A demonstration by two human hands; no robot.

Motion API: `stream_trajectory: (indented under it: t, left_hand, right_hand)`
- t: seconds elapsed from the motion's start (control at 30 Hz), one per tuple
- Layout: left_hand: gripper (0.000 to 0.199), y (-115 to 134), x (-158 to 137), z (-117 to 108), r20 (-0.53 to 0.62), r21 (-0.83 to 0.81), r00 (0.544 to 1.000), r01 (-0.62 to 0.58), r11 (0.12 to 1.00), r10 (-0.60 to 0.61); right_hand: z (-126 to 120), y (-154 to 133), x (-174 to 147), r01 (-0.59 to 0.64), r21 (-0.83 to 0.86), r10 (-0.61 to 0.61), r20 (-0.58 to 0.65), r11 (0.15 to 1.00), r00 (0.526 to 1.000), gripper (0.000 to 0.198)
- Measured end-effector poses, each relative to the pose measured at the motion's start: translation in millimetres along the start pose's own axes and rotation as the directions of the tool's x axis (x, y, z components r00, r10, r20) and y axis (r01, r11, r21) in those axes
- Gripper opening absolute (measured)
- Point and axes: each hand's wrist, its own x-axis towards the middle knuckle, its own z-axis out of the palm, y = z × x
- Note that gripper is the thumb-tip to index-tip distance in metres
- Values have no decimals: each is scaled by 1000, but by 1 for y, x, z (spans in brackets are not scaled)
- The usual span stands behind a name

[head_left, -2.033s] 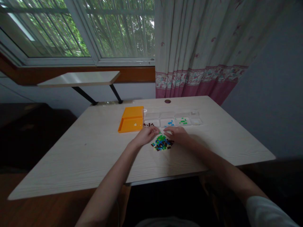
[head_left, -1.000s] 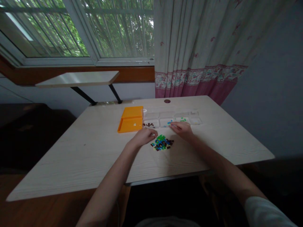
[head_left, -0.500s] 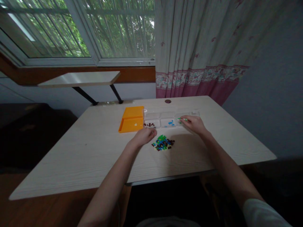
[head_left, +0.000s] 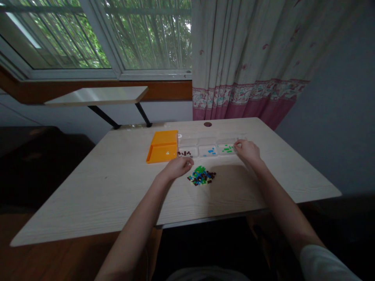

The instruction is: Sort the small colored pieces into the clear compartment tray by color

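A small pile of toy bricks (head_left: 202, 176) in green, blue, dark brown and pale yellow lies on the table. Just left of it my left hand (head_left: 179, 168) rests with curled fingers; whatever they hold is hidden. Behind the pile stands a clear compartment tray (head_left: 207, 156). Its front row holds dark brown bricks (head_left: 185, 153) on the left, blue bricks (head_left: 211, 151) in the middle and green bricks (head_left: 227, 149) to the right. At the tray's right end is my right hand (head_left: 249, 151), thumb and fingers pinched together; I cannot make out anything between them.
An open orange box (head_left: 162, 152) with a small pale piece in it adjoins the tray's left side. A raised white shelf (head_left: 102, 95) on black legs stands at the table's back left. Curtains (head_left: 249, 93) hang behind the table (head_left: 117, 195).
My right hand has moved right, from over the green bricks to the tray's right end. The green piece at its fingertips no longer shows there. My left hand has hardly moved.
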Motion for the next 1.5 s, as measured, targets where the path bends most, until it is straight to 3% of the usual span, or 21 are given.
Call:
stream_trajectory:
  t: [0.13,0.3,0.5,0.63,1.2,1.5]
  left_hand:
    - [26,1,-1,-3,10,2,1000,28,1000,-28]
    - [24,3,0,-3,10,37,999,37,999,-37]
    - [23,6,0,0,-1,91,1000,9,996,-9]
    - [25,7,-1,-1,-8,100,1000,8,995,-7]
    - [21,13,-1,-1,-10,105,999,-30,994,31]
    - [24,22,2,4,-137,-160,989,-81,984,59]
  right_hand:
    - [1,-3,-1,10,25,-10,-3,1000,1000,30]
    - [6,-26,-12,195,112,-197,9,974,980,31]
    - [20,-73,-45,441,195,-457,48,876,888,27]
    - [26,-84,-61,560,184,-573,20,808,819,28]
    - [30,-81,-62,605,235,-602,-93,761,793,24]
    - [28,-83,-65,648,251,-640,-124,719,758,24]
